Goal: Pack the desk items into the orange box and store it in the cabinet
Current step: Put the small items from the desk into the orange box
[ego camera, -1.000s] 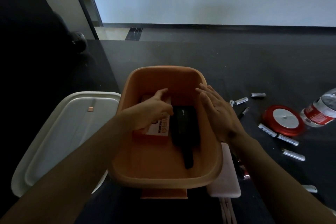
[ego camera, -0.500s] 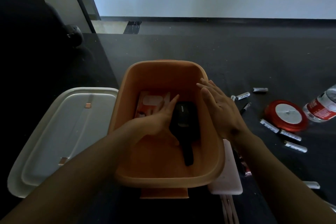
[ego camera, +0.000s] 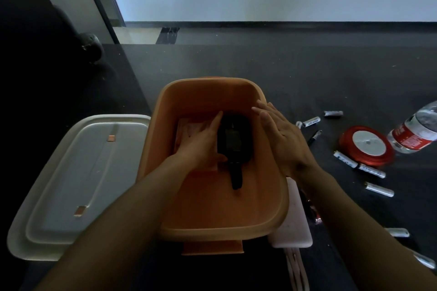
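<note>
Orange box (ego camera: 214, 231) sits centre on the dark worktop (ego camera: 236, 61), open top, lid off.

Contents, two items on the floor of the box:
- flat pale packet (ego camera: 189, 126) at the box's 9 o'clock side, lying flat
- black device (ego camera: 234, 142) with a strap, dead centre, strap end pointing to 6 o'clock, touching the packet's right edge

Left hand (ego camera: 201, 146) is inside the box, fingers straight and flat on the packet, index finger lying along the device's left edge. Holds nothing.

Right hand (ego camera: 281, 134) is at the box's 3 o'clock wall, fingers straight, slightly spread, holding nothing. Can't tell if the palm touches the rim.

Outside the box:
- white lid (ego camera: 78, 172) at 9 o'clock, flat on the worktop, just beside the box
- pale slab (ego camera: 293, 231) at 5 o'clock, partly under the box corner
- batteries (ego camera: 312, 121) scattered from 2 to 4 o'clock, all loose
- black marker (ego camera: 314, 136) at 3 o'clock, near the right hand
- red tape roll (ego camera: 365, 146) at 3 o'clock, lying flat, two batteries against its near edge
- water bottle (ego camera: 416, 134) beyond the roll, on its side, cut by the frame edge
</note>
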Demonstrator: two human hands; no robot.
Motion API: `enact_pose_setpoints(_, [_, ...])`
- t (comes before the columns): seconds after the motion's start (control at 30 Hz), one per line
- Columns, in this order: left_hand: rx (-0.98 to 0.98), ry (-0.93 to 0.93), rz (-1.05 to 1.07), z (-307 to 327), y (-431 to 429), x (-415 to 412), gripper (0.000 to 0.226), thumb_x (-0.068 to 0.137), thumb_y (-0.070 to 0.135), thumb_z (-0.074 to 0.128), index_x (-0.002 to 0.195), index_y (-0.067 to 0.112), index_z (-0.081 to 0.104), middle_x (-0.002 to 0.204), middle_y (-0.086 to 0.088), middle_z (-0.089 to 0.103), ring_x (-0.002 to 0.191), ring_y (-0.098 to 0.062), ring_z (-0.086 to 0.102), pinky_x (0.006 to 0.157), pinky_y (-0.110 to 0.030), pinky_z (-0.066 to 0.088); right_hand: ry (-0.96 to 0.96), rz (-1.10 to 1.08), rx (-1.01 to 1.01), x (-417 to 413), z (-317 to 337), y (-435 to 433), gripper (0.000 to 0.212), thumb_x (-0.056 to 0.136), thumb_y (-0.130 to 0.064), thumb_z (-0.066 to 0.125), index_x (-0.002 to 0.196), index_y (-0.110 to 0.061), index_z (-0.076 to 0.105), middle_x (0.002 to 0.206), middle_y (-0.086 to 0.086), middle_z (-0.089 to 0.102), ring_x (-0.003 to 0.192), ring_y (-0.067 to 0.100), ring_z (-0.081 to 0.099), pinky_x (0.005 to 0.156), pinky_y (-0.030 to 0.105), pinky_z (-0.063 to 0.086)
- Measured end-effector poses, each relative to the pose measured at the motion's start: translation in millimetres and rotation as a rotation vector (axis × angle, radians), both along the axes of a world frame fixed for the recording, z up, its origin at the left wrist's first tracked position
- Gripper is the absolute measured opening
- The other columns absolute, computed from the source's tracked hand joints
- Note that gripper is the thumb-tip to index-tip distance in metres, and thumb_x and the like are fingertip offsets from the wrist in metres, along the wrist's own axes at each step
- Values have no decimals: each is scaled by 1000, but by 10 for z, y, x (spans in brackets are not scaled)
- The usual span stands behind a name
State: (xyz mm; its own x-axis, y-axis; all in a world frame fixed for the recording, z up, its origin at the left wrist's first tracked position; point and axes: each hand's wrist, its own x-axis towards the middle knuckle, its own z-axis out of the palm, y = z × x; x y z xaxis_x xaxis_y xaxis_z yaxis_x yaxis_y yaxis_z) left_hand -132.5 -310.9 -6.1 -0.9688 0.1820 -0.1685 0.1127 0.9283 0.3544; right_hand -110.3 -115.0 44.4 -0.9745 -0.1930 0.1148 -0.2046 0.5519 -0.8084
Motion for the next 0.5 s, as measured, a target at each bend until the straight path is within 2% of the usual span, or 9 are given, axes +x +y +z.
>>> enact_pose_setpoints(0.1, [-41, 27, 27, 24, 11, 33, 115, 71, 48, 69, 142, 33, -20, 154, -4, 12, 139, -30, 6, 110, -51, -2, -2, -21, -15, 11, 16, 1, 44, 97, -40, 23, 135, -27, 43, 148, -9, 33, 130, -2, 21, 104, 21, 17])
enact_pose_setpoints(0.17, [80, -54, 41, 78, 48, 44, 110, 73, 42, 71, 145, 31, -12, 154, -4, 13, 140, -29, 9, 113, -52, 6, 0, -50, -63, 52, 40, 12, 41, 98, -39, 24, 131, -30, 45, 143, -11, 39, 121, -3, 29, 98, 18, 24])
enact_pose_setpoints(0.23, [237, -76, 61, 201, 96, 63, 96, 75, 41, 70, 146, 27, 7, 149, -3, 26, 137, -26, 22, 111, -49, 21, 10, -99, -133, 109, 51, 66, 34, 96, -42, 26, 123, -37, 47, 130, -18, 47, 118, 3, 39, 93, 17, 34])
enact_pose_setpoints(0.3, [387, -65, 81, 373, 137, 142, 80, 80, 43, 64, 144, 25, 19, 143, -3, 35, 131, -21, 34, 107, -40, 31, -22, -179, -226, 176, 44, 181, 44, 91, -51, 26, 125, -33, 48, 129, -11, 51, 115, 7, 47, 89, 23, 43])
enact_pose_setpoints(0.4, [471, 18, 1, 647, 262, 408, 70, 86, 44, 56, 144, 23, 21, 143, -1, 37, 128, -14, 37, 98, -24, 30, -56, -259, -257, 253, 30, 414, 63, 85, -57, 24, 130, -21, 48, 121, 4, 56, 94, -6, 57, 71, 12, 47])
enact_pose_setpoints(0.43, [462, 85, -21, 723, 348, 535, 69, 86, 43, 55, 143, 23, 23, 143, 0, 37, 128, -12, 36, 98, -22, 29, -63, -261, -237, 268, 14, 486, 62, 87, -56, 23, 130, -19, 49, 121, 6, 57, 96, -3, 59, 75, 16, 48])
enact_pose_setpoints(0.5, [497, 233, -15, 833, 599, 839, 65, 85, 41, 57, 140, 22, 29, 138, 3, 41, 122, -7, 39, 95, -17, 31, -103, -256, -230, 293, -23, 609, 60, 90, -54, 23, 128, -16, 50, 129, 12, 55, 112, 16, 56, 91, 34, 47])
